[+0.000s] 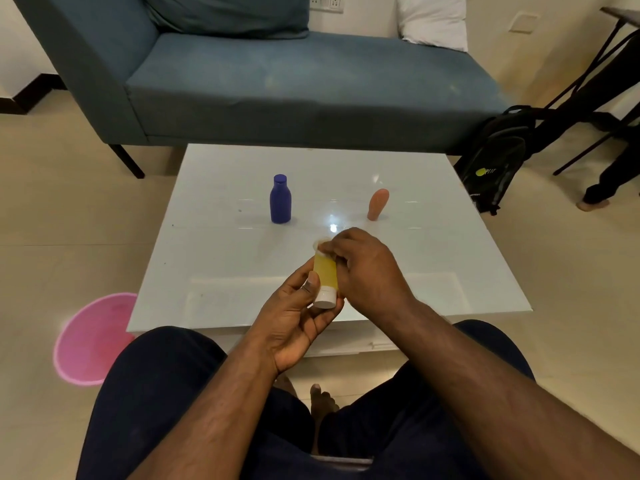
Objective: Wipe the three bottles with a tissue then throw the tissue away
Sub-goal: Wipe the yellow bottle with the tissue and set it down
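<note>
My left hand grips the yellow bottle, a small tube with a white cap, tilted with the cap towards me above the near part of the white table. My right hand presses the tissue, a small pale wad, on its far end. The blue bottle stands upright farther back on the left, the orange bottle upright on the right, well apart

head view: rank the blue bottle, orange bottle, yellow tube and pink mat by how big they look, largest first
1. Pink mat, though the table hides part of it.
2. Blue bottle.
3. Yellow tube and orange bottle: unsure. The tube is nearer the camera and partly covered by both hands.
</note>
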The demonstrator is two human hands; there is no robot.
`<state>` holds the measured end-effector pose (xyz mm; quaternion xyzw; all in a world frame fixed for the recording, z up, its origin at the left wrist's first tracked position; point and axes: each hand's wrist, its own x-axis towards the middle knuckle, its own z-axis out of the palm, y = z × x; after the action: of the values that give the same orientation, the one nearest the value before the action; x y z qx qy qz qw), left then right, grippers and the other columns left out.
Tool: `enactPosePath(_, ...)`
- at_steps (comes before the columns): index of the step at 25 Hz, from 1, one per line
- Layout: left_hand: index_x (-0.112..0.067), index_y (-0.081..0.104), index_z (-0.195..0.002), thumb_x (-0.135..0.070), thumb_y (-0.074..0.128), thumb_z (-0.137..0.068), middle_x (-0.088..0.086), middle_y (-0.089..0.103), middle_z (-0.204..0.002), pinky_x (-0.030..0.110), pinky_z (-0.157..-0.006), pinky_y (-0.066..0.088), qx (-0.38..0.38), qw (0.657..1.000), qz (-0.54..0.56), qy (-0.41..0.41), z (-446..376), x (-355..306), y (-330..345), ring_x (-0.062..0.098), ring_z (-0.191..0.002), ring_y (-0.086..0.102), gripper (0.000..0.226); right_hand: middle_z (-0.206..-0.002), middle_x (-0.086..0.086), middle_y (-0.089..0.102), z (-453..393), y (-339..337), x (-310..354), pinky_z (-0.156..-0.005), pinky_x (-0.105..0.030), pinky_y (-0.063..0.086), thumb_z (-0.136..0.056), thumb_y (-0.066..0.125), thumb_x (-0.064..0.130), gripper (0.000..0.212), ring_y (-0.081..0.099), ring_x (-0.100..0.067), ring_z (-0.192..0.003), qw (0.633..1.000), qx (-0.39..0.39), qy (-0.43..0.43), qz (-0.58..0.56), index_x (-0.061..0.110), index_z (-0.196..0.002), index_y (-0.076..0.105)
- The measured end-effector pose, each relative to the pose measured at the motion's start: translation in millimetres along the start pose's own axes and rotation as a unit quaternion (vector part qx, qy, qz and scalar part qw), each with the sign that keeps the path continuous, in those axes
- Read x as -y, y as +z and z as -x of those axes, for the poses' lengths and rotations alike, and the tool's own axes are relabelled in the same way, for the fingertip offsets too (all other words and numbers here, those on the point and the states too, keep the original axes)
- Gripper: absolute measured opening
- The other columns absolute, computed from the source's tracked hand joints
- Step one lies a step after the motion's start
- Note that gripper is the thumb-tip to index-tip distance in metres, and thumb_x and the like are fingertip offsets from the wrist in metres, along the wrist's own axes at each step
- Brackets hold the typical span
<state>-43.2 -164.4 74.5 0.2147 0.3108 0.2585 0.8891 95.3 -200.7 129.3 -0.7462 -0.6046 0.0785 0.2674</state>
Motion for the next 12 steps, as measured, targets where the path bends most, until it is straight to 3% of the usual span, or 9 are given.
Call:
enactPosePath(5,-0.017,0.065,-0.135,-0.025,0.063,-0.093,0.015,0.069,-0.130,0.038,-0.080,0.062,-0.010,1.000,-0.007,0.016,-0.1,-1.8,-3.9,0.028,-0.102,0.074,0.043,-0.105,-0.001,0.062,29.2,6.1,8.6,-0.085,-0.034,0.052,-0.086,0.064,0.006,0.029,0.056,-0.017,-0.097,0.999,0.012,-0.038,-0.017,0.018,-0.112,0.068)
enactPosePath(9,-0.013,0.063,-0.135,-0.023,0.063,-0.090,0.017,0.068,-0.131,0.040,-0.083,0.062,-0.009,1.000,0.020,0.016,-2.2,1.0,-0.7,0.033,-0.116,0.068,0.046,-0.107,-0.004,0.063,10.5,5.6,2.7,-0.090,-0.033,0.049,-0.089,0.062,0.010,0.025,0.057,-0.019,-0.098,1.000,-0.006,0.011,-0.028,0.014,-0.112,0.068)
enactPosePath(12,-0.013,0.060,-0.139,-0.024,0.057,-0.097,0.017,0.066,-0.135,0.042,-0.088,0.061,-0.014,0.999,0.014,0.028,-3.4,-1.6,-4.8,0.034,-0.119,0.067,0.044,-0.105,0.000,0.062,22.6,12.3,11.6,-0.087,-0.027,0.049,-0.088,0.060,0.008,0.026,0.056,-0.014,-0.097,0.999,-0.007,-0.010,-0.032,0.016,-0.111,0.068)
